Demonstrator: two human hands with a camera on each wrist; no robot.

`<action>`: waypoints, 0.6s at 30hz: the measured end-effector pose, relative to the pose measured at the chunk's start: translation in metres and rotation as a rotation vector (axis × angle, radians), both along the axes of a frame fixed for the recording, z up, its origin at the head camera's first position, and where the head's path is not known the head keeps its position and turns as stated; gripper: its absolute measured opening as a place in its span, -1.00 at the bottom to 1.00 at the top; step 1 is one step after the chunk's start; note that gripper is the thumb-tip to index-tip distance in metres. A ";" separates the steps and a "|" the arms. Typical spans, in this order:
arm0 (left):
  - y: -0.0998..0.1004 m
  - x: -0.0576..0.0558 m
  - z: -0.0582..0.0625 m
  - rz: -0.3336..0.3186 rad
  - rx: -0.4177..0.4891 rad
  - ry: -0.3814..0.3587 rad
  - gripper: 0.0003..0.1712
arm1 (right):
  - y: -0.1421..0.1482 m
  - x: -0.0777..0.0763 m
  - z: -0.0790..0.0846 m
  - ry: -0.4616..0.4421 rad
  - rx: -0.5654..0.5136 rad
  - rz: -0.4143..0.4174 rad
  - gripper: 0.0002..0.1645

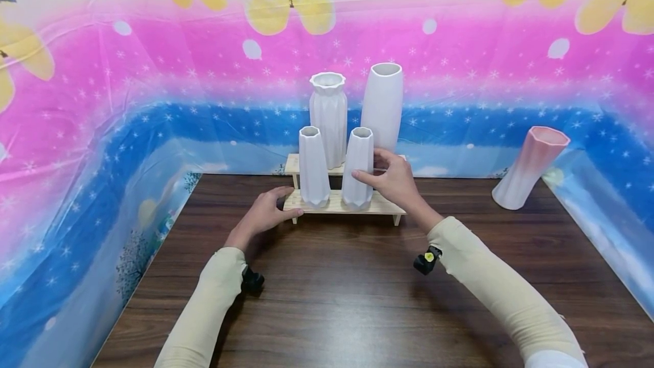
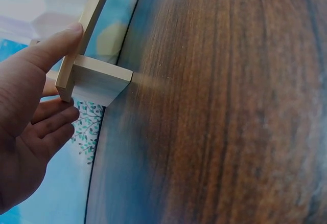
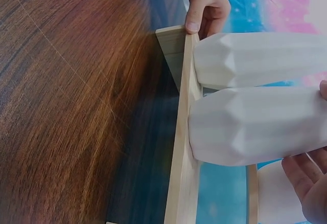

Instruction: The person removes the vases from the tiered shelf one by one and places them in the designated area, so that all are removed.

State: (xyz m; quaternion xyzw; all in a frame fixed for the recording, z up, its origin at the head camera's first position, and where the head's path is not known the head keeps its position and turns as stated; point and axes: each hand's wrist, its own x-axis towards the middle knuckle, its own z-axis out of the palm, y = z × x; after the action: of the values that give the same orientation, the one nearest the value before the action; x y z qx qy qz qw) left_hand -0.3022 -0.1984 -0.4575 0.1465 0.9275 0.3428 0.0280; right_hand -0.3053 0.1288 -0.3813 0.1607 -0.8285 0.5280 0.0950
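Right sleeve [image 1: 495, 291]: Cream cloth crossed the foreground from four o'clock, nearest the lens, with the left sleeve [image 1: 201, 311] at seven o'clock, above a dark wood table [image 1: 327, 311].

Held vase [image 1: 359, 163]: White and narrow, it stood near the picture's center on the lower board [image 1: 334, 202] of a pale stand [image 1: 386, 204], its foot close to the front edge, with no gap visible beneath.

Handling: By all appearances, the step was to settle the vase while bracing the stand. It called for an upright body, a foot seated fully on the wood and a light hold, eased only once the weight bore evenly; a sideways nudge could have tipped it or knocked a neighbor.

Right hand [image 1: 397, 179]: Thumb in front and fingers behind, parted only by the vase's width, it grasped the vase around the middle; some fingertips were hidden.

Left hand [image 1: 264, 213]: At eight o'clock from the vase, thumb and fingers were gathered around the end of the lower board, gripping it.

Neighbors: From the held vase, a twin vase [image 1: 314, 172] stood at nine o'clock, a ruffled vase [image 1: 328, 121] at eleven, a tall vase [image 1: 382, 107] at one and a pink vase [image 1: 528, 172] well apart at three, on the table.
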 end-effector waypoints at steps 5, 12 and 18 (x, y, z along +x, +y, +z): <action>0.000 0.000 0.000 0.000 -0.003 0.002 -0.03 | -0.001 0.001 0.000 0.014 0.002 -0.004 -0.26; 0.000 -0.001 0.000 0.004 -0.008 -0.005 -0.04 | -0.002 0.002 0.003 0.025 -0.008 -0.012 -0.27; 0.000 -0.002 0.000 0.003 -0.004 -0.009 -0.04 | -0.001 0.004 0.002 0.032 0.000 -0.027 -0.27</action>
State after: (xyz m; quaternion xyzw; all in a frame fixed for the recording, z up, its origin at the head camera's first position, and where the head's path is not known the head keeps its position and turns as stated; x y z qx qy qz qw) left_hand -0.3041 -0.1981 -0.4579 0.1435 0.9283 0.3415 0.0319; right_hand -0.3012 0.1281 -0.3793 0.1579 -0.8290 0.5239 0.1155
